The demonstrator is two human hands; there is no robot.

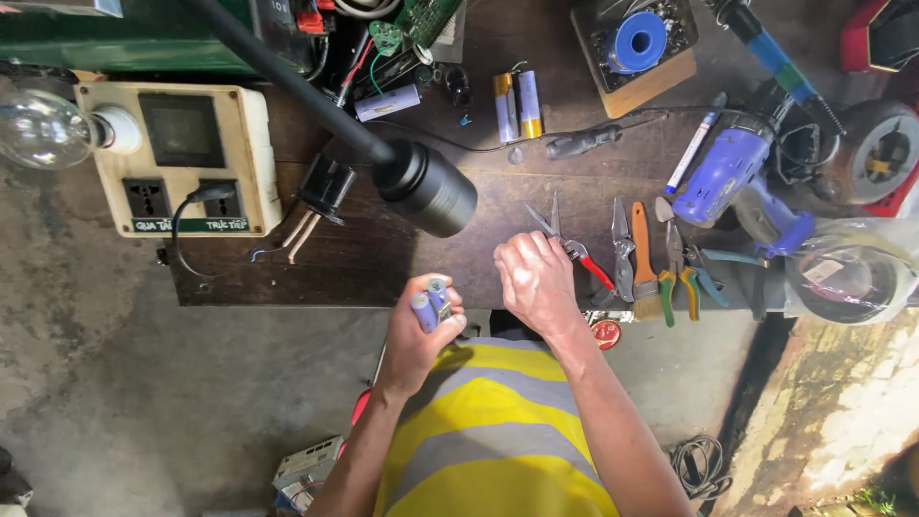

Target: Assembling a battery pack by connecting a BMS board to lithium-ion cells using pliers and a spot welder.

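Dark wood of the workbench fills the upper part of my view, with grey concrete floor below it. From my remote seat I see the left hand lifted just off the bench edge, fingers wrapped around a pair of blue cylindrical cells joined side by side; the ends point up, probably so the terminals stay in sight. The right hand rests at the bench edge, fingers curled on the red handles of small pointed pliers, tips pointing away from the body. I think this grip keeps the tool ready near the cells.

Right of the pliers, a row of hand tools lies with the handles toward the person, easy to take. A blue cordless drill lies beyond them. On the left stands a cream socket box with a green label strip along its lower edge and a clear bulb at its side. Two loose cells with yellow bands lie farther back, near a blue solder spool in a wooden tray. A black lamp head hangs over the middle.
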